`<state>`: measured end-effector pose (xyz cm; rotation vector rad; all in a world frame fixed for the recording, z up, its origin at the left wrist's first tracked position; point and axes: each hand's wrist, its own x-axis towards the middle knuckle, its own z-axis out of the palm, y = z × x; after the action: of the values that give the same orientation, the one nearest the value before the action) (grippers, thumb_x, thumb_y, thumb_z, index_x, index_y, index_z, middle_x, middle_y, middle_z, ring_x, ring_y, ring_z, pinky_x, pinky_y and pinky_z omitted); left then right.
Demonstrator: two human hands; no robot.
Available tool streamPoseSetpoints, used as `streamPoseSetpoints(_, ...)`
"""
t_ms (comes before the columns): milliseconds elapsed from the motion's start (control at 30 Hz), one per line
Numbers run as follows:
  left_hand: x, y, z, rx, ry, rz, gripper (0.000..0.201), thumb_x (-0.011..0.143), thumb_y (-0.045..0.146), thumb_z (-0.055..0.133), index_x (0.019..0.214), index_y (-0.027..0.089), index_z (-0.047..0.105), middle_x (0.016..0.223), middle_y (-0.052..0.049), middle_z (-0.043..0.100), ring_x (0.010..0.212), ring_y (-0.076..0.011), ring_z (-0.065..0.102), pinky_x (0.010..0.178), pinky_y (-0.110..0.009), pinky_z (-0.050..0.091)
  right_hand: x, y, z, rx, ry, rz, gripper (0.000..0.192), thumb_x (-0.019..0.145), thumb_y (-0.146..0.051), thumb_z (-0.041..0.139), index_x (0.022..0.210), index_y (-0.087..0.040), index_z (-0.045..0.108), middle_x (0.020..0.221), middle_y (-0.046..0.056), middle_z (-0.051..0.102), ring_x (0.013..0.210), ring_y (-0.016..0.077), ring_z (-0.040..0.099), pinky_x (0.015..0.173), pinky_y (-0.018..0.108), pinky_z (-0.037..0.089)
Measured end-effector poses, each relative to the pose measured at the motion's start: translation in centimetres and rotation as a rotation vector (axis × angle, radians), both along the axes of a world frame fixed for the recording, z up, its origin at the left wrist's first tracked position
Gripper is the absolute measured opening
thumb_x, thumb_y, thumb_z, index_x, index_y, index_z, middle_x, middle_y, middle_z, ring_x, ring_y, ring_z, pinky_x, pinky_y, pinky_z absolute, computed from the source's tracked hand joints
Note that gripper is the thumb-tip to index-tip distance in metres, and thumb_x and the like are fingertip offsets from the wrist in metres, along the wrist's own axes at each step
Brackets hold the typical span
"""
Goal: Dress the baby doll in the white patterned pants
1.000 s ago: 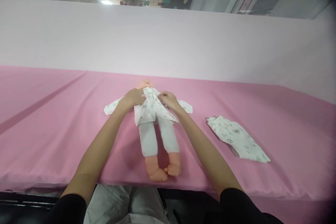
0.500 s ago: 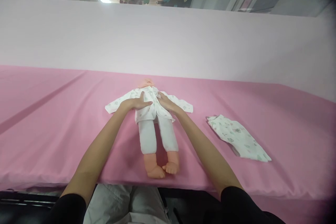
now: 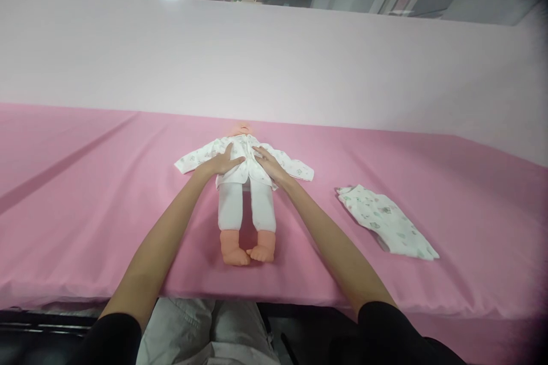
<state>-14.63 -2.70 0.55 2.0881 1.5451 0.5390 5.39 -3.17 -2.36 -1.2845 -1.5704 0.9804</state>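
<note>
A baby doll (image 3: 231, 205) in white trousers lies on its back, its bare feet toward me. On it is a white patterned baby jacket (image 3: 252, 168) with both sleeves spread outward. My left hand (image 3: 222, 161) clasps one side of the doll's torso, its thumb lying across the jacket front. Opposite, my right hand (image 3: 269, 165) holds the other side of the torso, fingers over the jacket near its front opening. The doll's head is only partly visible beyond the collar.
A folded white patterned cloth or garment (image 3: 387, 219) lies to the right on the pink padded surface (image 3: 107, 228). A white panel (image 3: 274, 57) rises along the far edge, with glass above it. The surface's front edge is close to my lap.
The doll has slid slightly away from me between my hands. Its legs have swung left and now lie straighter, with the feet farther from the front edge.
</note>
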Motion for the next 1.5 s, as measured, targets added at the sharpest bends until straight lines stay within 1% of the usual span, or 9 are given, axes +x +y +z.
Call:
streamPoseSetpoints(100, 1.0, -1.1, 0.0, -0.022, 0.064, 0.035, 0.086, 0.079, 0.071, 0.039, 0.144, 0.017, 0.028, 0.145, -0.026, 0.035, 0.128, -0.0441, 0.041, 0.095, -0.056, 0.035, -0.3, 0.1, -0.6, 0.043, -0.074, -0.03, 0.055, 0.087, -0.042, 0.045, 0.139, -0.028, 0.043, 0.155, -0.001, 0.015, 0.144, 0.0176, 0.01, 0.117, 0.039, 0.011)
streamPoseSetpoints(200, 2.0, -2.3, -0.8, 0.138, -0.015, 0.084, 0.072, 0.085, 0.059, 0.04, 0.14, 0.013, 0.035, 0.144, -0.03, 0.031, 0.127, -0.0455, 0.041, 0.096, -0.059, 0.033, -0.7, -0.4, -0.9, 0.047, -0.111, -0.059, 0.056, 0.089, -0.045, 0.042, 0.142, -0.027, 0.039, 0.156, -0.001, 0.013, 0.144, 0.0168, 0.007, 0.118, 0.04, 0.008)
streamPoseSetpoints(300, 2.1, -3.4, -1.9, 0.197, -0.073, 0.088, 0.067, 0.088, 0.05, 0.041, 0.143, 0.012, 0.03, 0.145, -0.026, 0.031, 0.133, -0.0393, 0.035, 0.103, -0.053, 0.03, -0.8, -1.8, -0.7, 0.013, -0.108, -0.042, 0.064, 0.086, -0.053, 0.047, 0.144, -0.027, 0.036, 0.156, 0.001, 0.01, 0.144, 0.0211, 0.008, 0.117, 0.042, 0.012)
streamPoseSetpoints(433, 0.3, -5.1, -4.0, 0.264, -0.335, 0.106, 0.061, 0.089, 0.046, 0.041, 0.141, 0.015, 0.033, 0.147, -0.015, 0.035, 0.139, -0.0264, 0.028, 0.112, -0.042, 0.027, -0.4, -4.5, -0.7, 0.067, -0.13, -0.013, 0.068, 0.083, -0.056, 0.053, 0.142, -0.025, 0.04, 0.156, 0.004, 0.013, 0.144, 0.0211, 0.008, 0.117, 0.04, 0.014)
streamPoseSetpoints(600, -1.9, -7.1, -6.0, 0.234, -0.513, 0.06, 0.057, 0.091, 0.048, 0.038, 0.14, 0.018, 0.036, 0.147, -0.011, 0.037, 0.131, -0.0242, 0.042, 0.105, -0.039, 0.037, -0.1, -6.1, -2.5, 0.135, -0.021, -0.115, 0.063, 0.079, -0.051, 0.06, 0.135, -0.026, 0.048, 0.152, 0.004, 0.025, 0.141, 0.0198, 0.023, 0.115, 0.038, 0.022)
streamPoseSetpoints(700, -2.2, -7.6, -5.9, 0.253, -0.489, 0.068, 0.053, 0.091, 0.047, 0.04, 0.135, 0.019, 0.043, 0.141, -0.011, 0.045, 0.12, -0.0236, 0.051, 0.097, -0.037, 0.044, -0.3, -6.3, -3.3, 0.187, 0.023, -0.169, 0.06, 0.077, -0.05, 0.062, 0.13, -0.025, 0.052, 0.149, 0.005, 0.033, 0.139, 0.0201, 0.027, 0.115, 0.038, 0.023)
streamPoseSetpoints(867, -2.1, -7.7, -5.4, 0.362, -0.416, 0.062, 0.045, 0.092, 0.044, 0.039, 0.129, 0.02, 0.049, 0.132, -0.01, 0.053, 0.111, -0.0218, 0.056, 0.089, -0.035, 0.048, -0.4, -7.0, -3.2, 0.206, 0.0, -0.2, 0.057, 0.077, -0.048, 0.062, 0.129, -0.025, 0.052, 0.145, 0.004, 0.039, 0.137, 0.0215, 0.031, 0.114, 0.04, 0.026)
streamPoseSetpoints(1100, -2.0, -7.8, -5.6, 0.359, -0.376, 0.062, 0.047, 0.093, 0.045, 0.036, 0.131, 0.019, 0.047, 0.135, -0.012, 0.05, 0.103, -0.0224, 0.059, 0.09, -0.038, 0.047, -0.3, -7.0, -3.1, 0.206, -0.048, -0.2, 0.059, 0.078, -0.05, 0.061, 0.13, -0.025, 0.051, 0.146, 0.005, 0.038, 0.136, 0.0229, 0.032, 0.114, 0.041, 0.027)
streamPoseSetpoints(1500, -2.1, -8.0, -5.3, 0.344, -0.315, 0.058, 0.048, 0.094, 0.045, 0.032, 0.133, 0.018, 0.044, 0.134, -0.013, 0.049, 0.105, -0.0241, 0.058, 0.092, -0.04, 0.045, -0.2, -7.2, -3.0, 0.206, -0.095, -0.186, 0.061, 0.08, -0.052, 0.058, 0.133, -0.024, 0.048, 0.146, 0.005, 0.037, 0.136, 0.0234, 0.032, 0.114, 0.041, 0.026)
